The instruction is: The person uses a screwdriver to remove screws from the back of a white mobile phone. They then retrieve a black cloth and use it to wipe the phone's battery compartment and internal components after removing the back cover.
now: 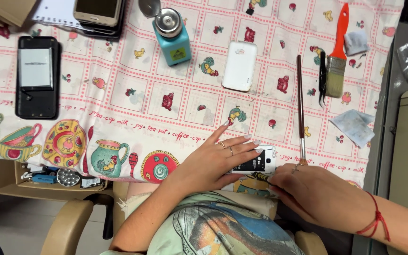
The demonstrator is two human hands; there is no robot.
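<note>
Two bare hands are seen from above, at work at the near edge of a table covered by a patterned tablecloth (133, 101), white with pink dotted squares and small printed chickens, fruit, cups and jugs.

The opened phone (256, 161), white-rimmed with a black battery showing in its back, lies at that near edge, just under both hands. The left hand (213, 158) is laid flat upon it, fingers spread and open, pressing it down rather than gripping. The right hand (319, 196) is curled closed around a thin tool (262, 176) with a dark, striped-looking shaft, whose tip is set at the lower edge of the phone. A red string bracelet (376, 219) is worn on that wrist.

The step in hand is judged to be prying or probing along the phone's lower edge while the body is held steady. A small, controlled push of the tip would be called for next, with the flat hand kept firm.

Farther off, a black phone body (37, 78) with a grey rectangular battery lies at the left. A teal square dispenser bottle (172, 40) with a metal pump top and a small yellow label stands at top centre. A white back cover (240, 65) lies beside it. An orange-handled paintbrush (338, 54), black tweezers (322, 78) and a long thin brush (300, 108) lie to the right.
</note>
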